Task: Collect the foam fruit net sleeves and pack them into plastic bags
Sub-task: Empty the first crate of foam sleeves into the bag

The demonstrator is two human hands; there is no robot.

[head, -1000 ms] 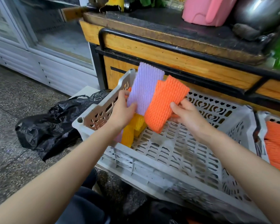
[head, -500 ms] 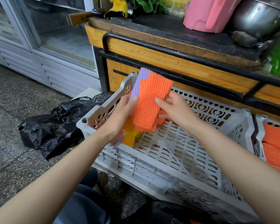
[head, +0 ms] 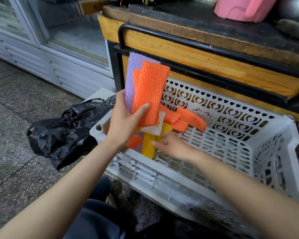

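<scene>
Right hand has dropped off the stack into the white crate at centre frame, relaxed fingers touching a yellow sleeve. Left hand grips the orange sleeve and purple sleeve upright above the crate's left end. Black bag lies on the floor, left.

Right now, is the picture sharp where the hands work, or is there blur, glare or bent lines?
Head view: the orange sleeve in the left hand is sharp; the near wall of the crate is motion-blurred; the edge of the wooden counter bows from the wide lens; the glass door shows pale reflections, no harsh glare.
</scene>
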